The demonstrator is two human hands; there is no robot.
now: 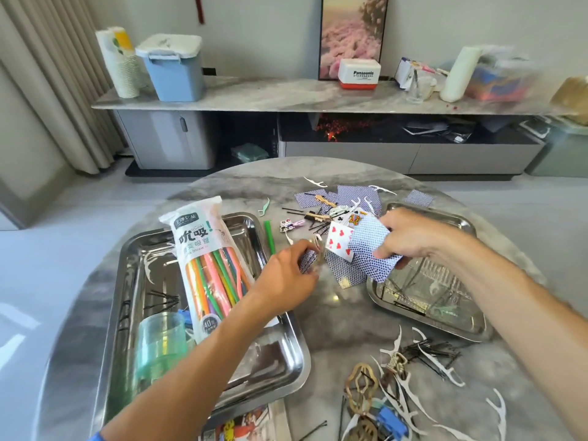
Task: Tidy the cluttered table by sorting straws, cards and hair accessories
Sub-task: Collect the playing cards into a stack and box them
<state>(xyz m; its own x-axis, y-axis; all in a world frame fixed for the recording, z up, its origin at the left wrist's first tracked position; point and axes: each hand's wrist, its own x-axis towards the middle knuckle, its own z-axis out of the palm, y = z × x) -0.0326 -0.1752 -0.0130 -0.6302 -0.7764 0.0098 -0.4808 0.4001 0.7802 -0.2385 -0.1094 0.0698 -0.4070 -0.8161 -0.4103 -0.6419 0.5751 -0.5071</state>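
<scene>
I am gathering cards. My right hand (pixel 410 237) pinches a fanned bunch of cards (pixel 372 249), fingers curled under and thumb on top, held over the worktop (pixel 334 313) at the near-left rim of the right tray (pixel 445 319). My left hand (pixel 286 278) grips a small squared stack (pixel 308 261), fingers wrapped round it. To do this well, I judge I should square the fan against the stack before picking up more, keeping clips and floss picks out. More cards (pixel 343 268) lie just between my hands; others (pixel 356 195) sit beyond, mixed with hairpins. The straw bag (pixel 210 262) rests in the left tray (pixel 280 361).
</scene>
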